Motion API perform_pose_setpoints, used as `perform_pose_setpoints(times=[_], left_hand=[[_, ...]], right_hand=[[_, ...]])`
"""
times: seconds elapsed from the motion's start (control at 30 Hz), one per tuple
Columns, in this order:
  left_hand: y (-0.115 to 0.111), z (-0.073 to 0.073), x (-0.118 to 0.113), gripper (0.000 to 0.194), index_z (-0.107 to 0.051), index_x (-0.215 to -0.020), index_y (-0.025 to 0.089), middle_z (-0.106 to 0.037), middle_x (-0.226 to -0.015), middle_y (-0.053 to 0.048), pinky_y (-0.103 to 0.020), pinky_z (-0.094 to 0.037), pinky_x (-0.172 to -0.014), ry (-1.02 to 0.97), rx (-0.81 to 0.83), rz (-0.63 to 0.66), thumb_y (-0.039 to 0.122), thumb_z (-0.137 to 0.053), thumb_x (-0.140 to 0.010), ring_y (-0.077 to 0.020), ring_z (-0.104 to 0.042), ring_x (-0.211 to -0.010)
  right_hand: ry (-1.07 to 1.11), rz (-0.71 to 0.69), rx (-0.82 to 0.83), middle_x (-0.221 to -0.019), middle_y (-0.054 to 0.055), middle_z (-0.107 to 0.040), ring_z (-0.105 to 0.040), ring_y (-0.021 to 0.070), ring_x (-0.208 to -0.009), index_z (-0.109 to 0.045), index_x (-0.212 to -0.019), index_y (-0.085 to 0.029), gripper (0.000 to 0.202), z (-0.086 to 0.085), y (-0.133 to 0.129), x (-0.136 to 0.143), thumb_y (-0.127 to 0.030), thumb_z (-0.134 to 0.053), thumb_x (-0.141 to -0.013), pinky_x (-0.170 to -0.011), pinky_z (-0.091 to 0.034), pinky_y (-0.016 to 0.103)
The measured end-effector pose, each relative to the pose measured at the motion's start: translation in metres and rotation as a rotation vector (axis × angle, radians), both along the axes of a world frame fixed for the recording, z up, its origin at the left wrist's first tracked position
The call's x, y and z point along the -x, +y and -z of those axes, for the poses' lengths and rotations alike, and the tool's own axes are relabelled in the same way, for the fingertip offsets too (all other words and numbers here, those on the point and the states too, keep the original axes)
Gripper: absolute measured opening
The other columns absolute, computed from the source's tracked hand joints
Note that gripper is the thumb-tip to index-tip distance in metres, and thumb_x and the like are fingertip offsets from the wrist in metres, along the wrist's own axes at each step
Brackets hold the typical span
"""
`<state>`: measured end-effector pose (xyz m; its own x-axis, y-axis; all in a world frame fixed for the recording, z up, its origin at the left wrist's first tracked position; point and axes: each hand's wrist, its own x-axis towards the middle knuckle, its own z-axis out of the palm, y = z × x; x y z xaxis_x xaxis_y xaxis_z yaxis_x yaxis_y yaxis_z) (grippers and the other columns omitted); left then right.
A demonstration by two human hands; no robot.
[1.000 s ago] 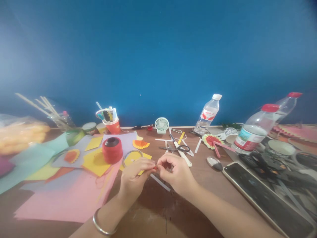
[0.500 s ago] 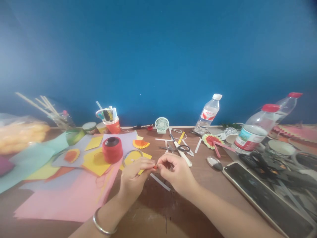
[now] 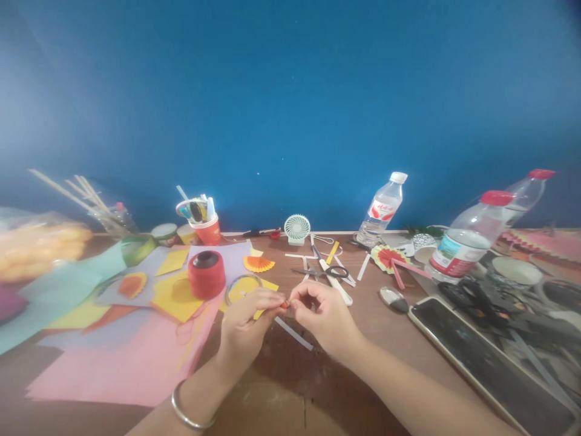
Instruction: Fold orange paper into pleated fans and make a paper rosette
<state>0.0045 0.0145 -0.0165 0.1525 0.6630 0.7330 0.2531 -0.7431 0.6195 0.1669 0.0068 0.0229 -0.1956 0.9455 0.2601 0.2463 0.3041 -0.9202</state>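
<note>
My left hand (image 3: 249,315) and my right hand (image 3: 320,315) meet above the middle of the table, fingertips almost touching. Between them shows a small orange-red piece (image 3: 284,304), mostly hidden, pinched in my left fingertips; its kind is too small to make out. My right thumb and forefinger are closed in a pinch right beside it, and what they hold, if anything, cannot be seen. Under the hands lie a white paper strip (image 3: 294,334) and yellow paper (image 3: 270,287). Just beyond are scissors (image 3: 336,272) and a white-handled cutter (image 3: 338,283).
At left, a spool of red thread (image 3: 207,280) stands on coloured paper sheets (image 3: 113,363). A small fan (image 3: 297,229) is by the blue wall. To the right are a water bottle (image 3: 381,209), a pleated paper rosette (image 3: 388,259) and a phone (image 3: 490,363).
Both hands keep almost the same place and pinch. The right fingertips have shifted very slightly around the small orange-red piece.
</note>
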Motion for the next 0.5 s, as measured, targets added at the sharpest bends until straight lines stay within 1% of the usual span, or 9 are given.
perform_pose_setpoints(times=[0.13, 0.2, 0.27, 0.37, 0.43, 0.5], left_hand=[[-0.001, -0.001, 0.001, 0.023, -0.065, -0.081, 0.021, -0.068, -0.079, -0.002, -0.035, -0.05, -0.074, -0.007, 0.011, -0.017, 0.002, -0.061, -0.069, -0.0168, -0.062, -0.078], [-0.001, 0.0, 0.001, 0.022, -0.065, -0.08, 0.022, -0.069, -0.079, -0.002, -0.034, -0.05, -0.074, -0.002, 0.026, -0.029, 0.003, -0.061, -0.07, -0.0169, -0.062, -0.078], [-0.001, 0.0, 0.001, 0.02, -0.065, -0.08, 0.022, -0.068, -0.079, -0.001, -0.034, -0.049, -0.076, 0.0, 0.055, -0.079, 0.006, -0.062, -0.069, -0.0171, -0.062, -0.08], [-0.001, 0.0, -0.001, 0.013, -0.065, -0.08, 0.022, -0.068, -0.081, -0.001, -0.032, -0.047, -0.079, -0.044, 0.193, -0.158, 0.013, -0.062, -0.071, -0.0172, -0.061, -0.082], [0.0, 0.0, -0.003, 0.008, -0.063, -0.08, 0.021, -0.067, -0.085, -0.002, -0.031, -0.047, -0.078, -0.126, 0.338, -0.164, 0.018, -0.061, -0.072, -0.0175, -0.061, -0.084], [0.003, 0.0, -0.004, 0.008, -0.06, -0.08, 0.019, -0.066, -0.085, -0.003, -0.03, -0.048, -0.076, -0.233, 0.45, -0.17, 0.022, -0.06, -0.073, -0.0173, -0.061, -0.083]], right_hand=[[0.044, 0.002, -0.002, -0.061, -0.003, -0.051, -0.043, 0.0094, -0.055, -0.053, -0.062, -0.017, 0.008, 0.002, 0.001, -0.001, -0.013, -0.049, -0.068, -0.05, -0.033, 0.02], [0.092, -0.001, 0.027, -0.06, -0.003, -0.05, -0.042, 0.0092, -0.054, -0.052, -0.062, -0.017, 0.008, 0.004, 0.002, -0.001, -0.013, -0.049, -0.067, -0.05, -0.032, 0.02], [0.189, -0.003, 0.081, -0.057, -0.004, -0.048, -0.04, 0.0087, -0.052, -0.051, -0.062, -0.017, 0.007, 0.005, 0.003, -0.001, -0.013, -0.048, -0.067, -0.049, -0.032, 0.02], [0.404, -0.002, 0.188, -0.055, -0.005, -0.047, -0.04, 0.0085, -0.051, -0.049, -0.061, -0.017, 0.007, 0.005, 0.007, 0.0, -0.016, -0.05, -0.067, -0.05, -0.032, 0.02], [0.561, -0.01, 0.256, -0.056, -0.004, -0.049, -0.042, 0.0089, -0.053, -0.049, -0.061, -0.017, 0.006, 0.006, 0.009, 0.0, -0.017, -0.052, -0.067, -0.052, -0.033, 0.02], [0.716, -0.031, 0.313, -0.055, -0.005, -0.049, -0.042, 0.0087, -0.053, -0.05, -0.062, -0.017, 0.006, 0.008, 0.01, 0.001, -0.017, -0.054, -0.066, -0.054, -0.034, 0.02]])
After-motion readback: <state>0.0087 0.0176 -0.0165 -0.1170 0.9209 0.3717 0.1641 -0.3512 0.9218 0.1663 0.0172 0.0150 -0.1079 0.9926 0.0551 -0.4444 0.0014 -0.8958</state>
